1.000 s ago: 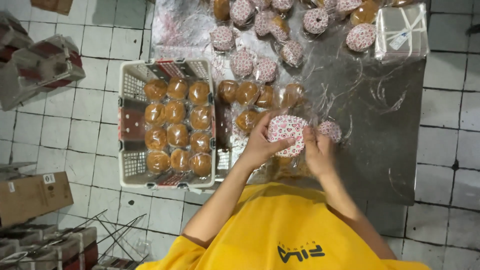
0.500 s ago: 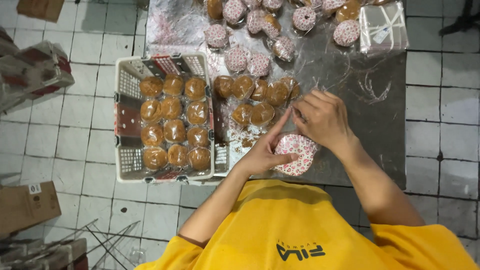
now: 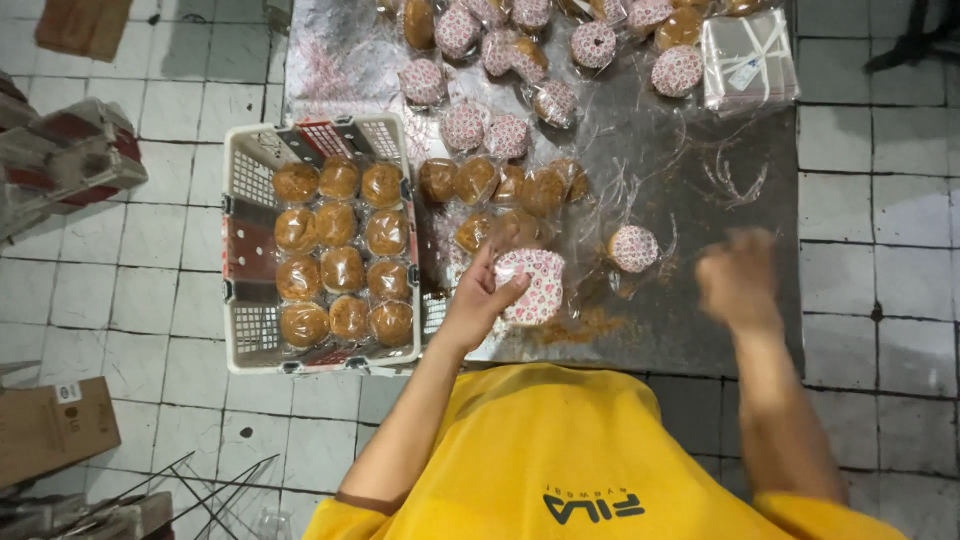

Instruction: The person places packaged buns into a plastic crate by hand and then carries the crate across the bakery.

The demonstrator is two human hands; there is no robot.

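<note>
Item: grey metal table (image 3: pixel 700 320), white plastic crate (image 3: pixel 240 170) of brown buns at nine o'clock; your left hand (image 3: pixel 480 295) grips a red-patterned wrapped bun (image 3: pixel 535 285) at centre, mid-wrapping, needing placement next; your blurred right hand (image 3: pixel 738 280), three o'clock, grip indiscernible.

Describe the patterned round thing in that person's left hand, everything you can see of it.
The wrapped cake is a round piece in a white paper cup dotted with red-pink marks, apparently under clear film. It sits tilted, patterned side up, pinched by the left hand just above the shiny metal table, beside the basket of brown cakes.
</note>
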